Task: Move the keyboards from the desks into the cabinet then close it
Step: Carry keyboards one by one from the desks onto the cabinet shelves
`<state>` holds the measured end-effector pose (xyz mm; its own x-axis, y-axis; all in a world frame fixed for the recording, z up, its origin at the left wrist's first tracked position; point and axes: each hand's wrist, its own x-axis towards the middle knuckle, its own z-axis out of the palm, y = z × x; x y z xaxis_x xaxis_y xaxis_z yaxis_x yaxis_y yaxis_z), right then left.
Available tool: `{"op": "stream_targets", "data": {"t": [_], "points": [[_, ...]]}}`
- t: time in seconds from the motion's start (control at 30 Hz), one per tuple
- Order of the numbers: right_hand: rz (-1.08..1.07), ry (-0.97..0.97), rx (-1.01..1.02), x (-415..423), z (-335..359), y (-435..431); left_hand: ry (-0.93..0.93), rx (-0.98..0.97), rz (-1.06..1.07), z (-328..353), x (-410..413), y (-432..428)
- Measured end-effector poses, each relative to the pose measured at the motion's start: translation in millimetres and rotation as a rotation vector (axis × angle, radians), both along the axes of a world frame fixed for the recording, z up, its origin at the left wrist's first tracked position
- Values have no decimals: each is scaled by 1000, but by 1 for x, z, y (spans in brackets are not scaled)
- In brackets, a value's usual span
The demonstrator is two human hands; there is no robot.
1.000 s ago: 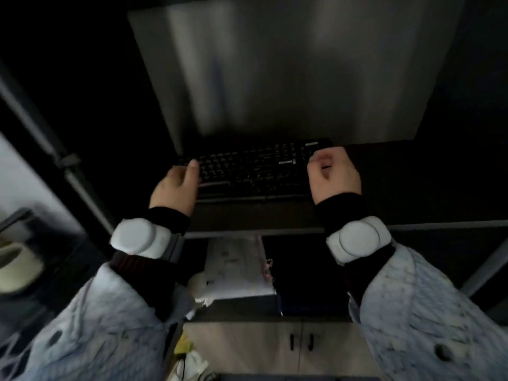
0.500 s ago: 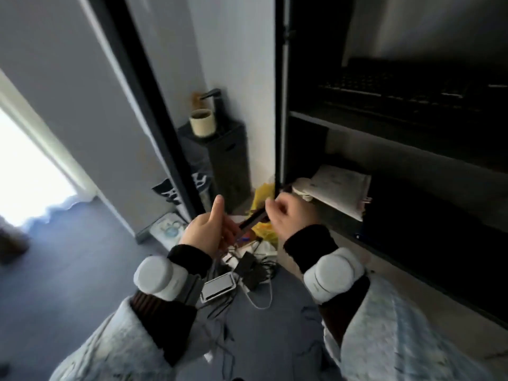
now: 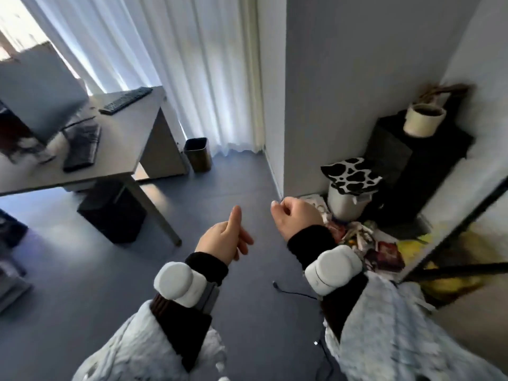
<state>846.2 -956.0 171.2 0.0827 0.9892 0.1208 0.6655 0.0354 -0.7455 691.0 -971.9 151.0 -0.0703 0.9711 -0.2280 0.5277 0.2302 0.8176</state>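
- My left hand [image 3: 224, 237] hangs loose-fingered, holding nothing.
- My right hand [image 3: 295, 218] is curled in an empty fist.
- Two keyboards lie on the desk [image 3: 129, 138]: far keyboard [image 3: 126, 100], near keyboard [image 3: 82, 148] beside the monitor [image 3: 38, 94].

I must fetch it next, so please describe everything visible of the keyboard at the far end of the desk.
The far keyboard is black, slim and full-length, with rows of dark keys. It lies flat on the grey desk, near the far corner by the white curtain, set at a slant. Nothing touches it or rests on it.
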Motion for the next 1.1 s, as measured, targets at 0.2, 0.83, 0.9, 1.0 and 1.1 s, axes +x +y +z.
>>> {"op": "stream_targets", "data": {"t": [0.2,0.83,0.9,1.0,1.1], "points": [[77,-27,-19,-149,-1,106,-24,11,127,-3,-149,84],[271,-79,-31,-308,10,578,-109,0,362,-3,-313,544],[285,-73,-46,-324,14,628,-106,0,397,1,-330,585],[323,-78,-66,-350,4,699,-140,-15,477,-13,-368,644],[358,-104,-113,-381,-12,774,-147,-24,544,-29,-407,706]]}}
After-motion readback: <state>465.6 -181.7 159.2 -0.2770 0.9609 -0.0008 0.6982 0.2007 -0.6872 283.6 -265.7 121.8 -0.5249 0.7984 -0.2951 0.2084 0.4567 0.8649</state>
